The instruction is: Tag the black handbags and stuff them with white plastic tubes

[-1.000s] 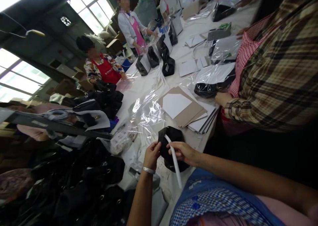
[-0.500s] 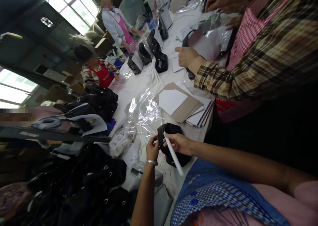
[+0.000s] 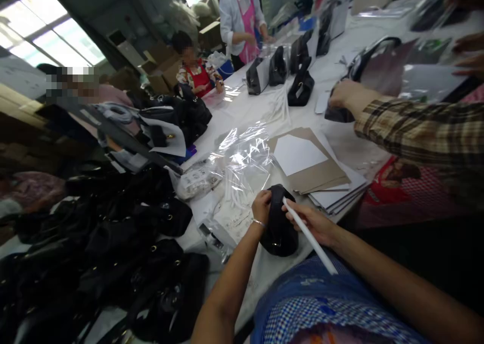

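Observation:
A small black bag rests at the near edge of the white table. My left hand grips the bag's upper left side, fingers closed on it. My right hand is closed around a long white tube that slants from the bag's top down toward my blue checked apron. Both hands touch the bag.
Crinkled clear plastic bags and cardboard sheets with white paper lie just beyond the bag. A heap of black bags fills the left. A co-worker's plaid-sleeved arm reaches over the table at right. Other people stand at the far end.
The view swung right and down. My left hand moved onto the top of the black bag. The co-worker's arm shifted across the table to a bag farther away.

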Available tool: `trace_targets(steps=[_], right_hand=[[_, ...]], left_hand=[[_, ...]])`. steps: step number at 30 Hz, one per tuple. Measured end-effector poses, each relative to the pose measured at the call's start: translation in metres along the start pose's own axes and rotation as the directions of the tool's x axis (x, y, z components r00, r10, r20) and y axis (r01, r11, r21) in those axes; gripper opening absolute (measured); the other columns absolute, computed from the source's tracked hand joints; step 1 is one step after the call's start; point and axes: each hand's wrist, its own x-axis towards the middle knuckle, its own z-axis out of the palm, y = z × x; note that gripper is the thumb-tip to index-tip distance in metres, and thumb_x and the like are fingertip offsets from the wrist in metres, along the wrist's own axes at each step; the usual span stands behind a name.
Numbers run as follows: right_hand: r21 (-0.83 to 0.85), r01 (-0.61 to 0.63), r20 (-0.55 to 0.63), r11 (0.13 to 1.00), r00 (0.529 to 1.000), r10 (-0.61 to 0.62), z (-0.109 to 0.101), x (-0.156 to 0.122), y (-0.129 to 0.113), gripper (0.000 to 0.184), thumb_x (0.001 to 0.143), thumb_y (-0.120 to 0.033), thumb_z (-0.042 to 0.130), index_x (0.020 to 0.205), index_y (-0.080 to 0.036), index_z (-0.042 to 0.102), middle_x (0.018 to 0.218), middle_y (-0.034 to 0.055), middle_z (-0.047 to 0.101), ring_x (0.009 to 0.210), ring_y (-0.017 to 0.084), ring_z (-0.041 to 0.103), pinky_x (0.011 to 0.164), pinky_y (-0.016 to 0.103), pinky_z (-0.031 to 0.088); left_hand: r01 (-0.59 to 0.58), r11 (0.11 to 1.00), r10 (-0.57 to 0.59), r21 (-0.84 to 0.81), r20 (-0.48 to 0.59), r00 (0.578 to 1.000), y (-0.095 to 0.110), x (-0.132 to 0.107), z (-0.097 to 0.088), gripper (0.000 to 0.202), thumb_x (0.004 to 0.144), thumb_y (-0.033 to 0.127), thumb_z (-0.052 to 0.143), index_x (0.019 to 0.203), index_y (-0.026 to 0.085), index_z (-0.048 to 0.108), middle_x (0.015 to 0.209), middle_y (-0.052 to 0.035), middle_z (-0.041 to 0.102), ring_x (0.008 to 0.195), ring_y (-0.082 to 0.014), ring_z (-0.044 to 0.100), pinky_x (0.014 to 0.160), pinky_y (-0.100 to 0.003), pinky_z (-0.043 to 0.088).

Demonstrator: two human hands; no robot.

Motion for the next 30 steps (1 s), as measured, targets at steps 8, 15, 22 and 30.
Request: trace_targets(steps=[8,15,22,30], right_hand=[[-0.168,-0.12,-0.084,0.978,0.991,0.108,-0.006,0.013,-0.008,0.026,0.082,-0.042,0.059,0.084,-0.016,0.059,0.053,-0.0067,0.035,0.038,0.002,0.018,0.031,0.014,0.018],[-0.361,-0.055,-0.167,0.931,0.986,-0.006,0.013,0.002,-0.022,0.026,0.083,-0.044,0.056,0.09,-0.02,0.06,0.062,-0.0027,0.039,0.043,0.006,0.02,0.033,0.02,0.022],[-0.369,-0.096,-0.218,0.924,0.976,0.014,0.015,-0.007,-0.03,0.021,0.084,-0.038,0.056,0.093,-0.019,0.06,0.06,-0.0044,0.032,0.043,0.005,0.016,0.033,0.018,0.023],[-0.293,-0.117,-0.26,0.949,0.965,0.039,0.011,-0.001,-0.024,0.021,0.085,-0.033,0.058,0.098,-0.017,0.058,0.058,-0.0066,0.033,0.041,0.002,0.019,0.033,0.012,0.024]], left_hand=[[-0.134,0.987,0.132,-0.084,-0.026,0.991,-0.007,-0.003,0.006,0.017,0.082,0.02,0.054,0.091,0.018,0.068,0.09,-0.003,0.065,0.084,-0.0155,0.058,0.074,-0.024,0.045],[-0.158,0.974,0.155,0.164,0.03,0.987,-0.007,0.003,0.0,0.021,0.088,0.028,0.047,0.094,0.022,0.067,0.101,-0.0017,0.065,0.092,-0.0156,0.057,0.074,-0.022,0.043],[-0.192,0.959,0.197,0.207,-0.005,0.98,-0.011,0.003,-0.004,0.022,0.089,0.03,0.046,0.094,0.022,0.066,0.093,-0.0015,0.062,0.077,-0.0123,0.057,0.06,-0.022,0.04],[-0.172,0.916,0.165,0.363,0.051,0.985,-0.013,0.004,-0.003,0.034,0.092,0.041,0.038,0.089,0.019,0.064,0.086,-0.0043,0.062,0.073,-0.0139,0.06,0.057,-0.024,0.042]])
